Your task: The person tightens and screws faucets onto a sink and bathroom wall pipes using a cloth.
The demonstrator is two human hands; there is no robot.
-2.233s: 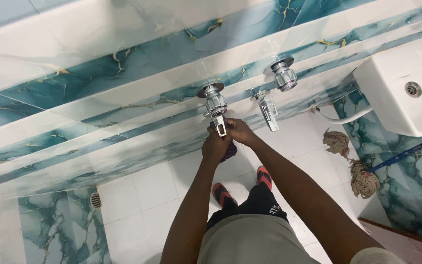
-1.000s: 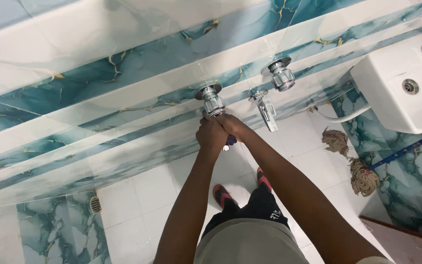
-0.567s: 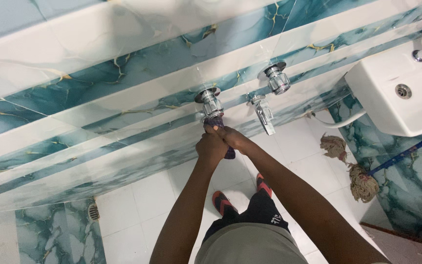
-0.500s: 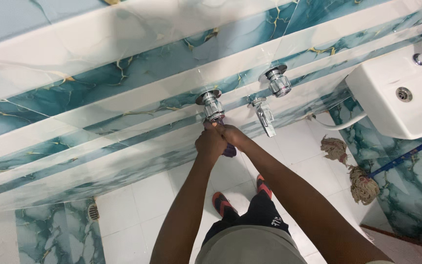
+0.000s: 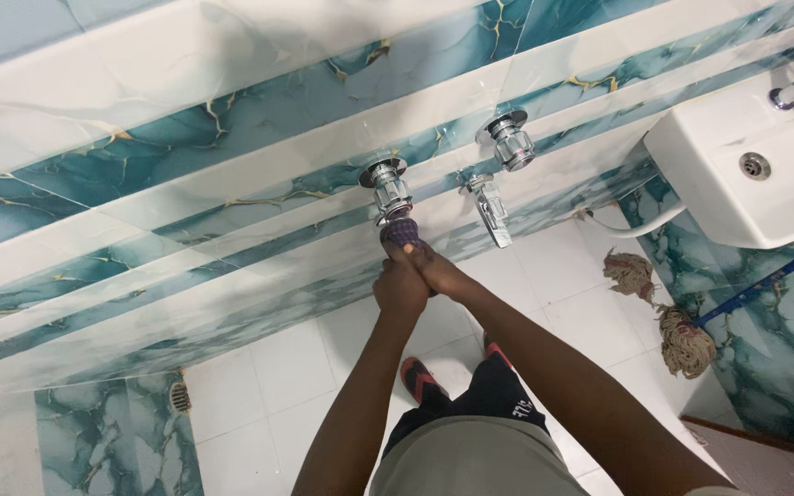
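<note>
A chrome wall valve sticks out of the teal and white marble-patterned tiled wall. A small dark purple patterned cloth is pressed against its lower end. My left hand and my right hand are held close together just below the valve, both closed around the cloth. A second chrome valve and a chrome spout tap sit to the right on the same wall, apart from my hands.
A white wash basin with a drain and a tap hangs at the right. A mop head with a blue handle lies on the white floor tiles below it. A floor drain is at lower left. My feet wear red and black sandals.
My hands have stayed at the left valve throughout. The cloth now shows between my hands and the valve's end. The view has drifted slightly, bringing the basin further in.
</note>
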